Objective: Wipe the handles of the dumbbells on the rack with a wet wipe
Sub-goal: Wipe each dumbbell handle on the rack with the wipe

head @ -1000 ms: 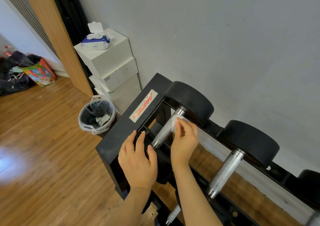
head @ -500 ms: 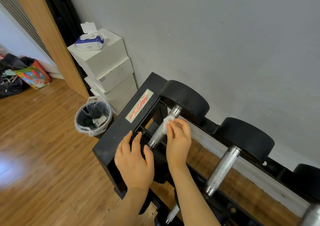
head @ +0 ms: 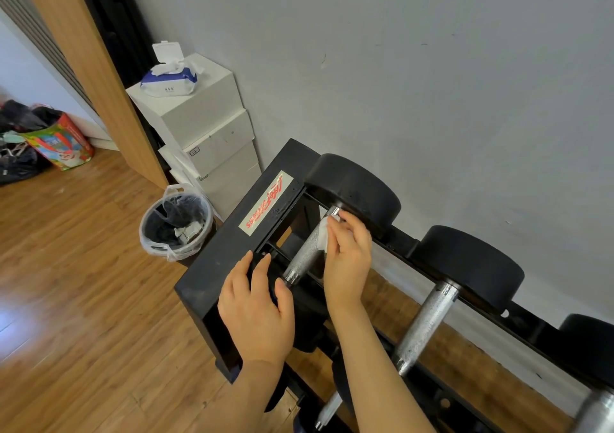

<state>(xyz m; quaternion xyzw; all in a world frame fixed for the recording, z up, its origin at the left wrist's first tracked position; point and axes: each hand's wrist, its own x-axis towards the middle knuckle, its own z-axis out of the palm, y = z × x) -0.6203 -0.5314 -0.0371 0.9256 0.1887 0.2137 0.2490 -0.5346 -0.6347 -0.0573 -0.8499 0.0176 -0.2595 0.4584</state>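
The right hand [head: 347, 259] holds a white wet wipe [head: 324, 238] against the far end of the first dumbbell handle [head: 305, 253]. Its fingers [head: 342, 233] are bent and pinch the wipe onto the silver bar, right next to the big black weight [head: 355, 190] at the wall side. The wipe sits under the fingertips and partly wraps the bar.

The left hand [head: 255, 309] rests on the near black weight of the same dumbbell, by the end panel of the black rack [head: 212, 273]. Its fingers are straight and a little apart, lying flat, and they grip nothing. The thumb points toward the near end of the handle.

To the right of the right hand's fingers, a second dumbbell handle [head: 425, 323] lies on the rack. A third one shows only at the picture's edge.

Far past the left fingers, a bin [head: 176, 223] with a plastic bag stands on the wood floor [head: 83, 283]. Behind it are stacked white boxes [head: 206, 133] with an open pack of wipes [head: 167, 78] on top.
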